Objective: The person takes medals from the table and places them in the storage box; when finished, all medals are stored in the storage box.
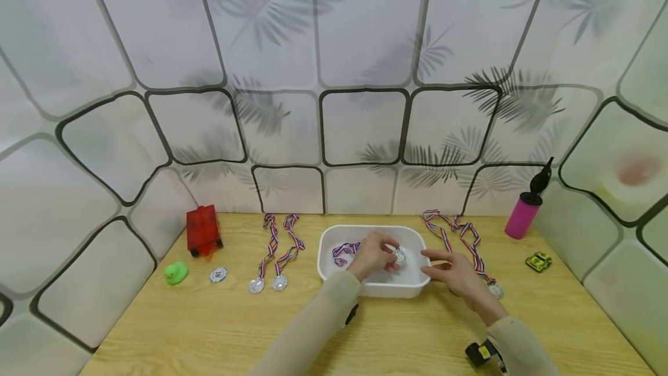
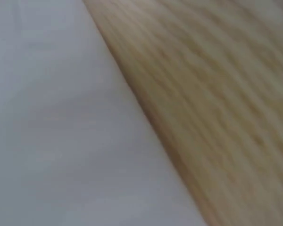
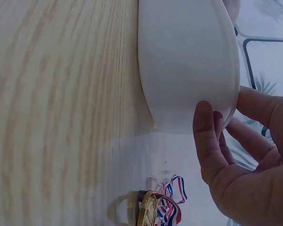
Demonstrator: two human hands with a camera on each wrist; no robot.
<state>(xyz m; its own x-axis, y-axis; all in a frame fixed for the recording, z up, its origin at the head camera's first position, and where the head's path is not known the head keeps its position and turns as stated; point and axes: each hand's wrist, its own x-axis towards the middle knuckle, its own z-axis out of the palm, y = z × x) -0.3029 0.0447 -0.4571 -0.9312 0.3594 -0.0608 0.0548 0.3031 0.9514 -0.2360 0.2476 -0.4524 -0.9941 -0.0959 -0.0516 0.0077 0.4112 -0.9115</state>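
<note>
Nearest the person, the right hand [image 1: 459,277] is resting at the right end of the white tub [image 1: 334,239], thumb against its outer wall and fingers lying fairly straight along the rim, steadying it and pinching nothing. Just past it, the left hand [image 1: 373,255] is reaching down into the tub, its fingertips closing round a silver medal [image 1: 399,257] held just above the tub floor. The medal's striped ribbon [image 1: 344,250] is lying bunched inside the tub, left of that hand.

The ribbon could be snagging on the rim or trailing over the wall as the medal is moving; that drag might be tugging the light tub across the wooden table [image 1: 209,329] if the right hand is easing off. The grip on the medal looks shallow, so it may be slipping.

Right of the tub, two more medals [image 1: 494,290] are lying with ribbons trailing toward the wall, one disc partly under the right wrist, in the way. Left of the tub, a pair of medals [image 1: 267,283] is lying, then a small token [image 1: 218,274], a green duck [image 1: 175,272] and a red toy [image 1: 202,230]. Far right of the tub, a yellow toy car [image 1: 538,261] and a pink bottle [image 1: 523,213] are standing.
</note>
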